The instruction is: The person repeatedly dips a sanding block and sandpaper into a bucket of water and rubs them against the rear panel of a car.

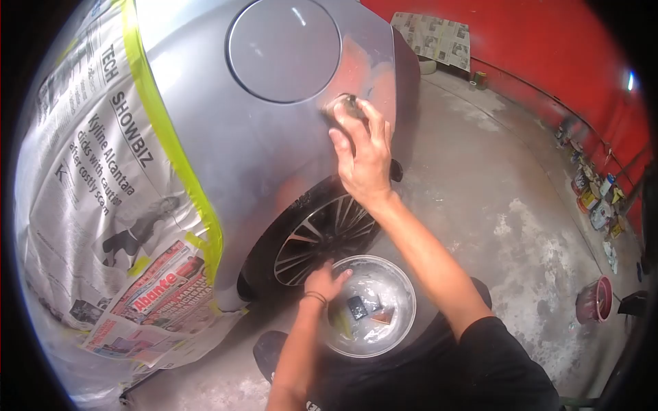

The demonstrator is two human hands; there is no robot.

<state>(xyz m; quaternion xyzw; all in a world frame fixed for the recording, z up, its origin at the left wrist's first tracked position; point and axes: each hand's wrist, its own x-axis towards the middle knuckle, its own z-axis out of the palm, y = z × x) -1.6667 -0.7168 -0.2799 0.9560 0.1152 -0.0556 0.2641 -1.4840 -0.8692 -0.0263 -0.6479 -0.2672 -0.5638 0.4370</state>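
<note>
My right hand (pixel 368 154) is raised against the car's grey rear panel (pixel 199 89), beside a reddish bare patch (pixel 356 65) below the round fuel flap (pixel 283 51). Its fingers press what looks like a small piece of sandpaper (pixel 340 107) to the surface; most of that piece is hidden. Lower down, my left hand (pixel 325 282) grips the rim of a round metal bowl (pixel 412 308), thumb on the edge. In the bowl lie a dark square piece (pixel 357 307), a brown piece (pixel 382 315) and something yellowish in liquid.
Newspaper (pixel 89 178) edged with yellow-green masking tape (pixel 168 140) covers the car's left part. The wheel (pixel 322 236) is just behind the bowl. A reddish bucket (pixel 593 301) and several cans (pixel 589 198) stand along the red wall (pixel 541 48).
</note>
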